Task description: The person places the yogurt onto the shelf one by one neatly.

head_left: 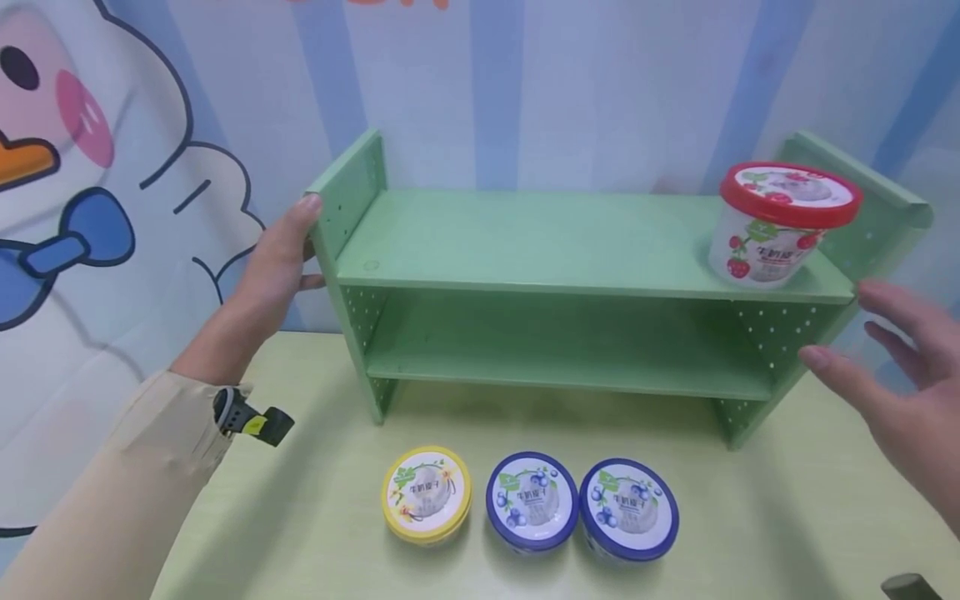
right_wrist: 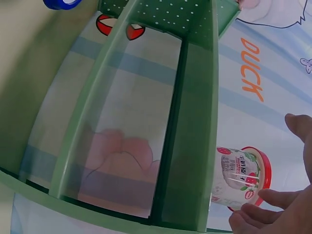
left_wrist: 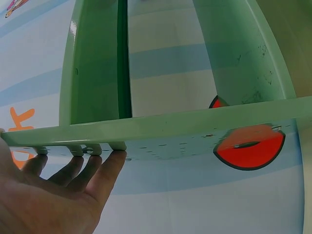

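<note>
A green two-tier shelf rack (head_left: pixel 555 242) stands on the table. My left hand (head_left: pixel 273 262) is at its left side panel; in the left wrist view, the extended fingers (left_wrist: pixel 109 170) touch the panel's outer face. On the upper tier, at the right end, sits an ice cream tub with a red lid (head_left: pixel 776 233) and strawberry pictures. My right hand (head_left: pixel 915 367) is beside the rack's right end, below and right of that tub, fingers spread and holding nothing. In the right wrist view, its fingertips (right_wrist: pixel 251 212) overlap the tub's lid edge; contact is unclear.
In front of the rack, on the pale green table (head_left: pixel 300 508), a yellow-lidded tub (head_left: pixel 427 496) stands left of two blue-lidded tubs (head_left: pixel 532 504), which sit side by side. A striped backdrop (head_left: pixel 562 92) with a cartoon duck hangs behind. A dark object (head_left: pixel 909 586) shows at the lower right.
</note>
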`<state>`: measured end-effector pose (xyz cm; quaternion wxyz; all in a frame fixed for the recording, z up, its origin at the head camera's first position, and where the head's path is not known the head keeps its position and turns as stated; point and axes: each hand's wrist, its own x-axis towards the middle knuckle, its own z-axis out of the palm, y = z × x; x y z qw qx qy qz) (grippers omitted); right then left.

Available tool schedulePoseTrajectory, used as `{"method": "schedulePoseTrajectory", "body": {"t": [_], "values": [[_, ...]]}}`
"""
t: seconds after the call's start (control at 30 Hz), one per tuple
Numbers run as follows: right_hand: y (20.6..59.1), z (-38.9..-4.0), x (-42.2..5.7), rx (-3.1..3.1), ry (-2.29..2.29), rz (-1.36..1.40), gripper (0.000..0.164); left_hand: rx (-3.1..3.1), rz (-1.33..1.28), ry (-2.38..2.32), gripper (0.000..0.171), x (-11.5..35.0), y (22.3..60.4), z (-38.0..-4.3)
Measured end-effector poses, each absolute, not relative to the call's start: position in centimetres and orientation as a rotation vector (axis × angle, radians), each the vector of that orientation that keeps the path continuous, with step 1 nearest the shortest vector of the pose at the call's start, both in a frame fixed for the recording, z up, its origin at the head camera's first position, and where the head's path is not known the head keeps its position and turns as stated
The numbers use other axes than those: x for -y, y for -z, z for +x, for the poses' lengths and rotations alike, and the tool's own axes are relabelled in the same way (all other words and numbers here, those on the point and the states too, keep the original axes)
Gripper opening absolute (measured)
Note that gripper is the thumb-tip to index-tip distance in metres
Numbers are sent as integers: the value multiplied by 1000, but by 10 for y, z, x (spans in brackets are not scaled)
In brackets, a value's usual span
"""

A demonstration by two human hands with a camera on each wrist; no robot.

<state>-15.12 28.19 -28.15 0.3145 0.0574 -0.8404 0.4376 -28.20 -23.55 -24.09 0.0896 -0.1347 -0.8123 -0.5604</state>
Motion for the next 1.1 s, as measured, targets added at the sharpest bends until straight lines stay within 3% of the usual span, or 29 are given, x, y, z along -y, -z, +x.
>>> {"method": "schedulePoseTrajectory", "body": {"t": [0.4,1.1], "values": [[292,-148,-273,2204,-1207,401,83,2427,-397,1659,69,236,241,-281],[345,-143,-280,2458,-1244,640,98,2417,-386,1670,67,236,240,-281]]}}
